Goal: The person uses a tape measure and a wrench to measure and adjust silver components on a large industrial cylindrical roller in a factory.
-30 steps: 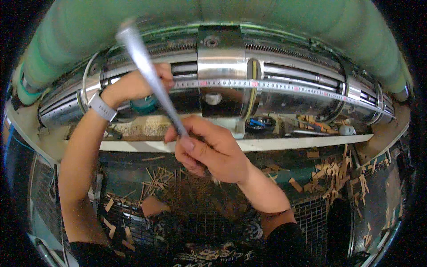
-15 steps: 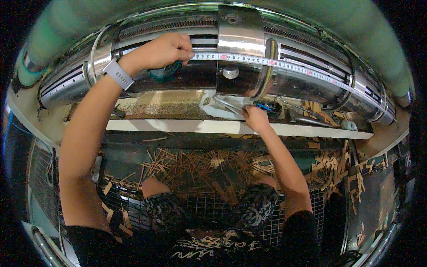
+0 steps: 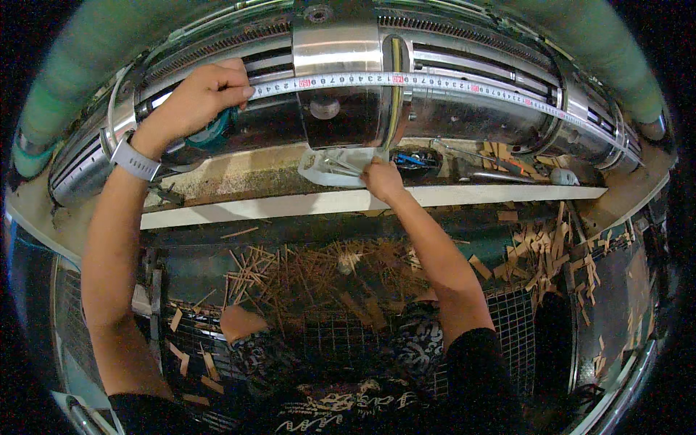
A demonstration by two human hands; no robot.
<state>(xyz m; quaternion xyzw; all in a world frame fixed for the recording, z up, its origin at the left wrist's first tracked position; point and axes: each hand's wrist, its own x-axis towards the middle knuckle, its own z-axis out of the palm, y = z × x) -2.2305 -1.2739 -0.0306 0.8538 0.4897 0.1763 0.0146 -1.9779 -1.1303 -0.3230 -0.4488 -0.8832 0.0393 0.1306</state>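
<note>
A yellowed-white steel tape measure blade [image 3: 435, 81] stretches along a long metal shaft [image 3: 268, 119] with slotted bars and collars. Its left end is pinched between the thumb and fingers of my left hand [image 3: 206, 90], which wears a grey watch band. Below that hand sits a round teal object [image 3: 214, 130], partly covered by it. My right hand [image 3: 382, 177] is closed at the right edge of a whitish plastic container [image 3: 326, 176] in the trough under the shaft. Thin metal rods [image 3: 341, 163] lie in the container; what the right fingers hold is hidden.
A blue-and-black tool [image 3: 415, 160] lies right of the container, with metal bars and cardboard scraps beyond. A pale ledge [image 3: 254, 206] runs along the trough front. Cardboard strips [image 3: 283, 272] litter the floor below. Green rollers [image 3: 609, 65] arch above the shaft.
The view has shifted, so the shaft and both hands appear farther left. My left hand still pinches the tape. The right hand stays closed by the container, its fingers now nearer the rim.
</note>
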